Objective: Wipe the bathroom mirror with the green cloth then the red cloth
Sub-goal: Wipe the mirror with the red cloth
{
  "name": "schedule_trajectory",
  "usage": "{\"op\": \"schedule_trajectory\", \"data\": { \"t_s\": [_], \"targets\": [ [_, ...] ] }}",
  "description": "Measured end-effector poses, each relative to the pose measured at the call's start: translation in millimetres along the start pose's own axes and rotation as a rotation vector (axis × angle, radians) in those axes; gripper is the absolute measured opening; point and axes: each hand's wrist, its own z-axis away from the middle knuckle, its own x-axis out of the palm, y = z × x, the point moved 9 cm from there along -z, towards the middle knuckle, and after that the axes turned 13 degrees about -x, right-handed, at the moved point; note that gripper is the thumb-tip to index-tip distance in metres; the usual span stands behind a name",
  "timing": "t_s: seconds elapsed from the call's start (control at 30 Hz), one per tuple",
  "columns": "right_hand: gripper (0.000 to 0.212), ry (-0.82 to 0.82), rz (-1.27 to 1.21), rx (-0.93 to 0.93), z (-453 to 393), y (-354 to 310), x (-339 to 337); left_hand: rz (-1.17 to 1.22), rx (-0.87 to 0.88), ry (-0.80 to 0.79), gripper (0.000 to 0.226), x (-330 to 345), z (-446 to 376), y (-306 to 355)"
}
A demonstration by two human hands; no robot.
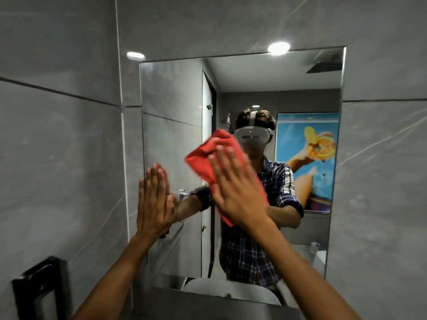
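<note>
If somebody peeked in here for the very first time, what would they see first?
Probably the bright red cloth, pressed flat against the middle of the big rectangular wall mirror by the right hand. Next, the left hand, open and flat on the mirror's left edge. In the reflection on the right, a bright blue poster shows a hand holding orange fruit.

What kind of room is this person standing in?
Most likely a bathroom: a frameless wall mirror is fixed to grey tiled walls, and the rim of a white basin shows just below it.
</note>
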Motion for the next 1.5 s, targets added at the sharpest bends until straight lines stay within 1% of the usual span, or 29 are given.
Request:
{"op": "schedule_trajectory", "data": {
  "t_s": [0.07, 0.13, 0.2, 0.3, 0.33, 0.37, 0.4, 0.43, 0.57, 0.67, 0.73, 0.8, 0.87, 0.93, 1.0, 1.07, 1.13, 1.23, 1.37, 1.43, 1.5],
  "targets": [
    [0.081, 0.017, 0.061, 0.134, 33.1, 62.8, -21.9, -0.001, -0.004, -0.014, 0.073, 1.8, -0.4, 0.3],
    [0.078, 0.065, 0.086, 0.321, 55.6, 122.0, -46.2, 0.004, -0.017, -0.019, 0.073, 1.0, -0.2, 2.5],
    [0.076, 0.128, 0.101, 0.542, 59.7, 158.1, -62.6, 0.004, -0.023, -0.019, 0.073, -0.9, -0.6, 5.0],
    [0.075, 0.237, 0.095, 0.897, 41.1, 161.0, -71.7, 0.007, -0.022, -0.013, 0.073, -1.7, -0.3, 7.7],
    [0.073, 0.268, 0.08, 0.98, 32.0, 154.0, -71.5, 0.012, -0.02, -0.015, 0.073, -0.8, 0.5, 10.0],
    [0.071, 0.295, 0.059, 1.015, 17.7, 143.7, -69.2, 0.014, -0.022, -0.015, 0.073, -1.5, 0.5, 10.3],
    [0.07, 0.312, 0.054, 1.003, 3.4, 132.8, -67.1, 0.016, -0.025, -0.015, 0.073, -1.6, 1.2, 12.6],
    [0.069, 0.32, 0.047, 0.951, -14.7, 117.0, -62.5, 0.014, -0.03, -0.015, 0.073, -2.8, 0.8, 11.0],
    [0.069, 0.287, -0.071, 0.617, -81.5, 38.9, -37.4, -0.006, -0.015, -0.024, 0.072, 0.5, 0.0, 7.6],
    [0.075, 0.162, -0.197, 0.282, -125.0, -26.8, -10.5, -0.006, -0.014, -0.021, 0.07, 2.8, 1.6, 3.3],
    [0.078, 0.04, -0.2, 0.046, -138.1, -60.4, 6.5, -0.001, -0.01, -0.005, 0.069, 3.6, 2.3, 2.0],
    [0.077, -0.049, -0.171, -0.137, -133.7, -70.9, 15.3, -0.001, -0.024, -0.014, 0.069, 3.9, 1.6, 2.9],
    [0.076, -0.085, -0.135, -0.212, -118.1, -61.3, 14.9, -0.012, -0.041, -0.046, 0.07, 2.9, 0.6, 4.0],
    [0.079, -0.065, -0.099, -0.166, -92.5, -34.2, 6.6, -0.037, -0.041, -0.065, 0.07, 2.3, -0.7, 3.0],
    [0.082, -0.011, -0.044, -0.047, -60.7, 9.9, -8.4, -0.042, -0.049, -0.067, 0.071, 2.1, -1.0, 1.7],
    [0.081, 0.055, 0.027, 0.125, -25.1, 68.6, -30.9, -0.037, -0.055, -0.072, 0.071, 3.2, -0.3, 0.1],
    [0.079, 0.118, 0.076, 0.336, 3.7, 132.6, -56.4, -0.031, -0.051, -0.071, 0.072, 5.2, 0.6, 0.0],
    [0.078, 0.192, 0.12, 0.588, 11.7, 194.9, -86.4, -0.033, -0.048, -0.073, 0.072, 6.4, 1.7, 0.3],
    [0.076, 0.268, 0.118, 0.776, -32.3, 215.6, -106.6, -0.025, -0.043, -0.066, 0.072, 2.5, 0.5, 4.1],
    [0.074, 0.292, 0.092, 0.801, -56.5, 211.0, -107.1, -0.027, -0.046, -0.078, 0.073, 2.2, 1.9, 6.8],
    [0.073, 0.318, 0.067, 0.768, -76.6, 197.4, -102.9, -0.023, -0.049, -0.076, 0.073, 1.3, 2.2, 6.7]
  ]
}}
